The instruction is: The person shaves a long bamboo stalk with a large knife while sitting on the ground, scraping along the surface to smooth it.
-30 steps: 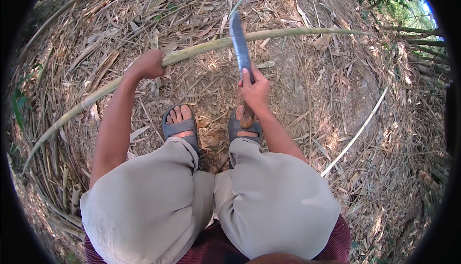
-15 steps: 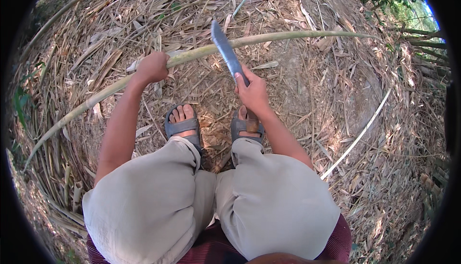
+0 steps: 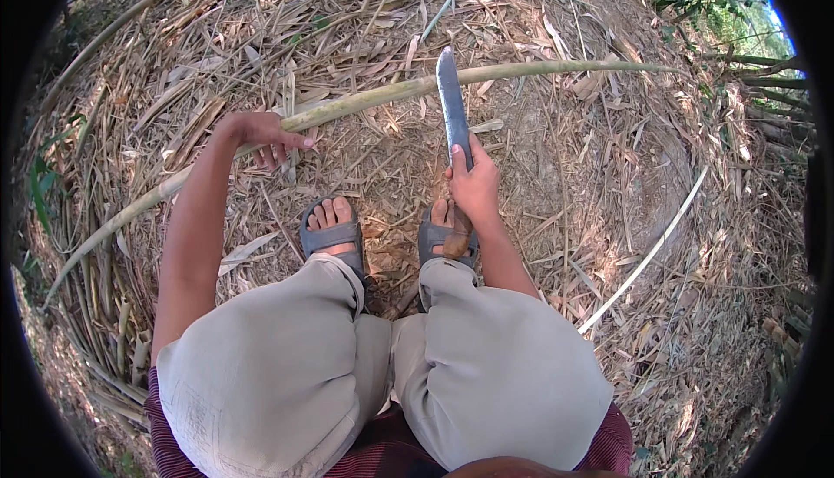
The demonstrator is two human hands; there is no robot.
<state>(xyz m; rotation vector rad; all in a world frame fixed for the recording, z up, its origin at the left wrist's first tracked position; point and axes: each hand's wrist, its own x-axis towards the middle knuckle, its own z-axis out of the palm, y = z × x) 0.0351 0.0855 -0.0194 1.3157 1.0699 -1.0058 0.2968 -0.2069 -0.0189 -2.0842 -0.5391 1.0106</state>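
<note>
A long pale green bamboo pole (image 3: 356, 101) lies across the ground in front of my feet, from the lower left to the upper right. My left hand (image 3: 268, 136) drapes over it with fingers apart and loose, not wrapped round the pole. In my right hand (image 3: 476, 184) is a machete (image 3: 452, 100), gripped low on its dark blade. Its brown wooden handle (image 3: 457, 236) hangs below that hand, over my right sandal. The blade points away from me, and its upper part crosses in front of the pole.
Dry leaves and bamboo scraps litter the ground. A thin pale strip (image 3: 650, 256) lies at the right. Several bamboo stems (image 3: 109, 321) are heaped at the left, and cut poles (image 3: 773, 78) show at the far right. My sandalled feet (image 3: 332, 233) stand close to the pole.
My left hand has loosened from its fist on the pole, fingers now extended. The machete has moved right and nearer to me, its blade turning more upright. The pole has hardly shifted.
</note>
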